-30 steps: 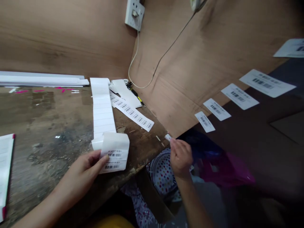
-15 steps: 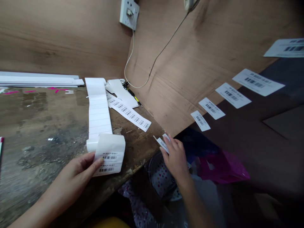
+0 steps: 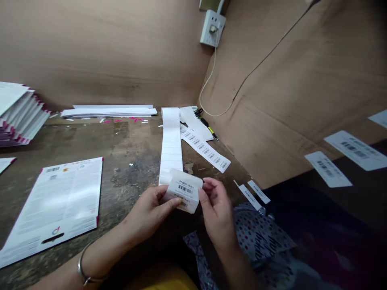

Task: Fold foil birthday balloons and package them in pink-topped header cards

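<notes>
A long white strip of barcode labels (image 3: 171,149) runs down the worn wooden table (image 3: 127,153) toward me, its near end curled over. My left hand (image 3: 149,211) pinches that curled end from the left, thumb on top. My right hand (image 3: 216,209) grips the same curled end at its right edge, fingers bent around it. Printed barcodes show on the folded part between my hands.
A white printed card (image 3: 57,203) lies flat at the left. A stack of similar cards (image 3: 18,114) sits at the far left. A second label strip (image 3: 207,151) lies behind. Two small labels (image 3: 252,193) stick at the table's right edge, larger ones (image 3: 328,169) on the brown board.
My right hand left the table's right edge, where small labels now stick, and came over to grasp the curled strip end. The view swung left, showing the cards.
</notes>
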Available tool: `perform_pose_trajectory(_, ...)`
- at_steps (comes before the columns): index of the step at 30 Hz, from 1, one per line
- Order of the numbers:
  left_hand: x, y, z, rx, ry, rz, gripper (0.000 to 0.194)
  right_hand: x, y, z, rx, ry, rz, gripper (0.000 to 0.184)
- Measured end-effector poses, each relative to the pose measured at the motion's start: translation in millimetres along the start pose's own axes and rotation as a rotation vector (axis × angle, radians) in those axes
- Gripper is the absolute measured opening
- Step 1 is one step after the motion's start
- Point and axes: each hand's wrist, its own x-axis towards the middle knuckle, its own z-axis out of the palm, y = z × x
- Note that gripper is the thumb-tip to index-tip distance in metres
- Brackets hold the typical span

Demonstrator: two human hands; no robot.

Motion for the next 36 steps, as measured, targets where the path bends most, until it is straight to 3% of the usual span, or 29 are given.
perform_pose_trajectory(2,1,-2,0.4,-0.02,0.004,-0.022,0.023,2,-2,-8,-0.278,0.058,-0.297,0.029)
perform_pose_trajectory(5,4,-5,1.5,-0.008,-0.022,0.012,0.025,6,-7,-11,-0.356,-0.177,-0.562,0.036)
perform_pose_trajectory(8,4,-8,-0.7,0.086,-0.059,0.062,0.026,9,-7,-6,-0.205,-0.322,-0.492,0.027)
perform_pose_trajectory(11,4,-9,-3.8,0.201,-0.077,0.071,0.026,6,-4,0,-0.084,-0.305,-0.309,0.017)
perform_pose_trajectory(14,6,-10,-4.1,0.257,-0.06,0.064,0.027,-1,-1,9,-0.044,-0.255,-0.229,0.014)
perform_pose_trajectory(17,7,-12,-3.3,0.258,-0.093,0.06,0.026,-3,3,14,-0.004,-0.123,-0.156,0.013)
perform_pose_trajectory(19,7,-14,-3.8,0.263,-0.119,0.035,0.027,4,10,4,0.069,0.044,-0.067,0.015)
perform_pose_trajectory(22,6,-18,-7.0,0.305,-0.077,-0.014,0.032,20,25,-42,0.092,0.461,-0.077,0.02)
perform_pose_trajectory(24,7,-20,-9.2,0.323,-0.012,-0.026,0.036,23,37,-82,-0.111,0.64,-0.211,0.014)
perform_pose_trajectory(25,8,-21,-9.9,0.327,0.018,-0.033,0.039,22,44,-99,-0.333,0.628,-0.327,0.013)
perform_pose_trajectory(28,10,-22,-10.0,0.349,0.05,-0.047,0.044,10,67,-123,-0.803,0.355,-0.559,0.015)
perform_pose_trajectory(32,11,-22,-9.1,0.381,0.039,-0.054,0.047,1,90,-108,-0.853,0.146,-0.563,0.019)
perform_pose_trajectory(36,10,-23,-12.0,0.349,0.032,-0.081,0.048,8,84,-107,-0.879,-0.033,-0.502,0.022)
